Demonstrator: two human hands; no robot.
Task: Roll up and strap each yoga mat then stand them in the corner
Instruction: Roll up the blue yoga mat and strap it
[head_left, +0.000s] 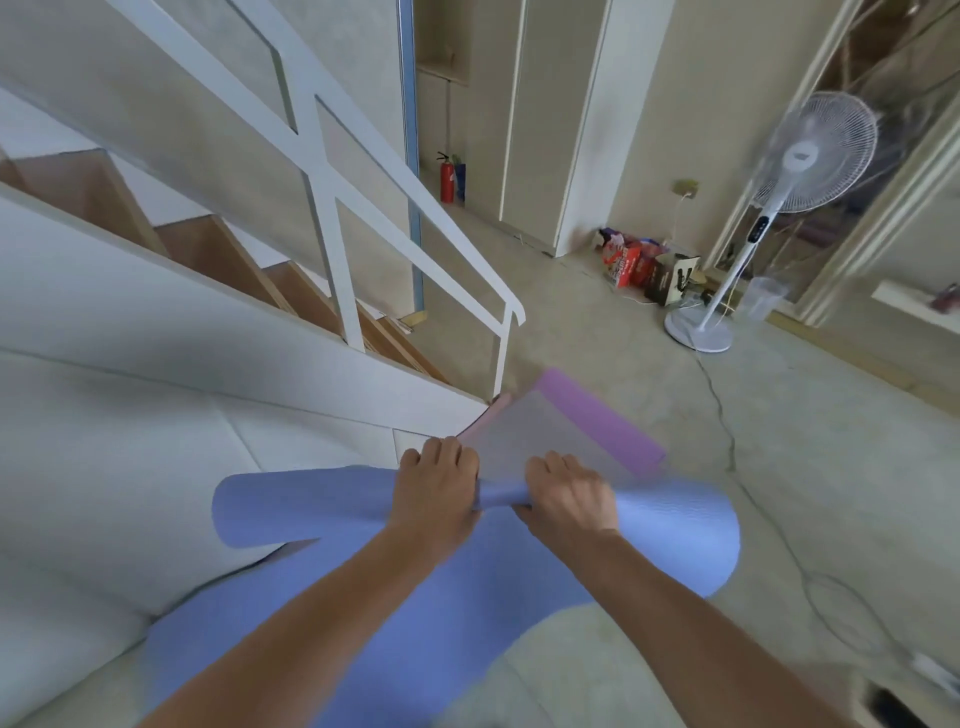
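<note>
A blue yoga mat lies unrolled on the floor beneath me, its far end curled over into the start of a roll. My left hand and my right hand both grip that curled end near its middle, side by side. Beyond them lies a second mat, grey on top with a pink-purple rolled edge along its right side. No strap is visible.
A white staircase with a railing rises at the left. A standing fan is at the right, with bags and boxes next to it. A red fire extinguisher stands in the far recess. Cracked concrete floor spreads to the right.
</note>
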